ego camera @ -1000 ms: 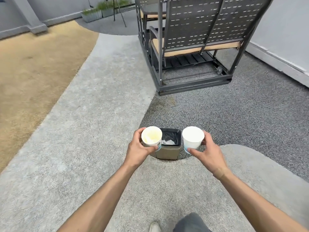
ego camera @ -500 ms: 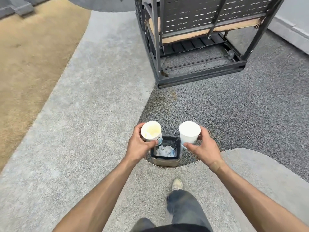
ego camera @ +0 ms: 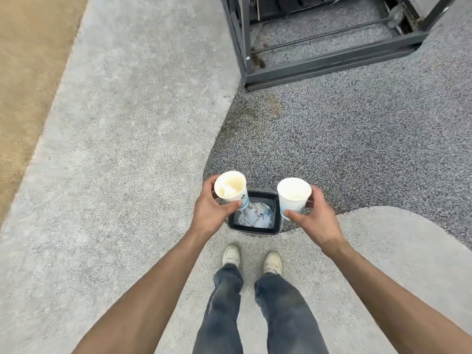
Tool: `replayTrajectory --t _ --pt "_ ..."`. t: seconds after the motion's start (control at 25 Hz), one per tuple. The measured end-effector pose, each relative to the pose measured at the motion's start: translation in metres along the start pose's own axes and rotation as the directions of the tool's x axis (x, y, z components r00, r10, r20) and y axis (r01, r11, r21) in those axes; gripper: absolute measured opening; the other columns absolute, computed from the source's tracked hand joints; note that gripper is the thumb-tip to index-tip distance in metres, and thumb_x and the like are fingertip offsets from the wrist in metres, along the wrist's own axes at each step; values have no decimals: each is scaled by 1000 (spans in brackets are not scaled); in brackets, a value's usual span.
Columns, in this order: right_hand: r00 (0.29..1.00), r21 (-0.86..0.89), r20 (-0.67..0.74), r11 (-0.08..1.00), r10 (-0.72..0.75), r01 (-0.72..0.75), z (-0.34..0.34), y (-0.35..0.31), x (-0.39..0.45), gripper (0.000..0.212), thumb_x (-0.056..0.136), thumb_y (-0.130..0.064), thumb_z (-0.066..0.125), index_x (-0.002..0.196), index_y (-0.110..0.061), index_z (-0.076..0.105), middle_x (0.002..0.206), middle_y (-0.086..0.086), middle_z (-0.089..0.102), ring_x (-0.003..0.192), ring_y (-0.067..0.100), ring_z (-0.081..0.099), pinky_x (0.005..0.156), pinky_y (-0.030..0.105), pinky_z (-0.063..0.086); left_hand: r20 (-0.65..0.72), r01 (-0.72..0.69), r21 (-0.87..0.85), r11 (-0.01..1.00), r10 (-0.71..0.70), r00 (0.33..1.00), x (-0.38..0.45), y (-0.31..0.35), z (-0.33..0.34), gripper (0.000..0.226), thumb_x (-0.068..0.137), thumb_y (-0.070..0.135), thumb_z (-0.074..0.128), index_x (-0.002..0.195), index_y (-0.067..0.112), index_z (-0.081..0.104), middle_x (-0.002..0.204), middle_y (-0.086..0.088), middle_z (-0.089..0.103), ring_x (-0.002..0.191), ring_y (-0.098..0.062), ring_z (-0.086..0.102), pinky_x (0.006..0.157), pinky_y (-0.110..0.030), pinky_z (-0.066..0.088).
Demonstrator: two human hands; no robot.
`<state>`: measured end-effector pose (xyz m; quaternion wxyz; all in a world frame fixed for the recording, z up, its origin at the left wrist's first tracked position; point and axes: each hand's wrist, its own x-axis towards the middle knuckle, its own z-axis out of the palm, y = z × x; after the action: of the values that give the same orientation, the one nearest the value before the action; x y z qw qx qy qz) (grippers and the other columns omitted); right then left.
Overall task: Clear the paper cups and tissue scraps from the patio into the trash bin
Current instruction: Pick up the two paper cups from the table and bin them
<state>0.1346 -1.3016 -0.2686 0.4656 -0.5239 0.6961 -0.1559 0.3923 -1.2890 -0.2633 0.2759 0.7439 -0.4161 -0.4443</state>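
On the left, the left hand point(ego camera: 212, 210) grasps a paper cup point(ego camera: 231, 189) round its side wall, thumb on the near side and fingers wrapped behind, holding it upright above the left edge of the trash bin point(ego camera: 277, 221). Something pale and crumpled sits inside this cup, likely tissue, though it is too blurred to be sure. The bin stands on the ground just beyond the person's shoes point(ego camera: 231, 254), where the pale paving meets the dark gravel-textured surface, and it already holds crumpled white and pale-blue scraps point(ego camera: 255, 215).

To the right, the right hand point(ego camera: 316, 221) grasps a second paper cup point(ego camera: 293, 196) the same way, thumb near and fingers on the far side, upright above the bin's right edge. Its inside looks pale; whether anything lies in it cannot be told.

These cups will probably be very light and thin-walled, stiff at the rolled rim but easy to crush at mid-height, so a gentle hold round the wall suits them. Being so light, they may drift or bounce off the rim if let go from high up. Any loose tissue inside is soft and could flutter out if a cup tips early. Far right, a dark metal furniture frame point(ego camera: 332, 70) stands well apart from the bin
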Motion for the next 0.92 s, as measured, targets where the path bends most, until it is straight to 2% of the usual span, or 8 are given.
replayTrajectory --t 0.12,0.24,0.4,0.56,0.64,0.72,0.8,0.92 --pt "996 1 -1 996 85 -85 35 26 40 89 69 -30 83 141 -28 30 127 4 61 102 10 51 95 46 45 1 73 8 997 -73 997 39 -44 19 84 63 30 90 129 40 38 113 15 54 116 -13 50 98 -31 44" --pt "988 -15 3 988 156 -156 84 66 73 86 70 -30 83 139 -29 31 124 6 63 105 18 57 93 47 47 24 133 20 991 -133 991 79 -97 47 86 64 27 89 133 36 38 116 10 57 115 -17 55 99 -35 47" --pt "971 -95 45 968 235 -230 152 128 112 81 73 -36 80 138 -27 33 120 5 65 108 25 61 88 40 48 75 194 82 978 -200 977 120 -173 95 84 65 22 88 134 29 40 113 9 58 111 -15 55 96 -29 45" --pt "953 -178 1 938 301 -296 203 177 153 73 73 -43 77 131 -23 38 111 4 67 92 23 61 73 32 43 103 272 164 948 -290 951 155 -236 140 80 65 25 87 131 30 43 108 13 58 101 -12 55 85 -23 40" --pt "951 -245 -29 920 308 -306 220 194 171 69 72 -49 75 125 -22 41 106 5 67 90 26 61 69 32 41 87 306 214 928 -330 940 169 -256 154 76 65 28 86 128 32 44 105 14 58 97 -11 54 81 -23 37" --pt "947 -303 -38 900 318 -315 231 205 186 64 73 -52 73 120 -21 42 102 7 67 85 27 60 66 33 41 64 324 258 910 -351 934 180 -268 163 75 67 29 85 130 30 44 113 10 63 99 -13 56 80 -22 37" --pt "940 -349 -29 878 340 -328 240 213 198 62 75 -54 70 118 -21 41 99 6 65 79 25 54 64 34 41 61 320 320 892 -356 932 188 -277 171 78 69 32 84 135 28 41 124 3 64 107 -20 59 83 -25 40" --pt "928 -386 -53 849 370 -361 249 220 206 62 74 -59 68 116 -21 42 92 2 60 75 22 48 63 33 38 72 294 413 862 -352 933 195 -280 181 83 72 36 82 140 26 35 127 -4 62 114 -28 59 89 -31 45"
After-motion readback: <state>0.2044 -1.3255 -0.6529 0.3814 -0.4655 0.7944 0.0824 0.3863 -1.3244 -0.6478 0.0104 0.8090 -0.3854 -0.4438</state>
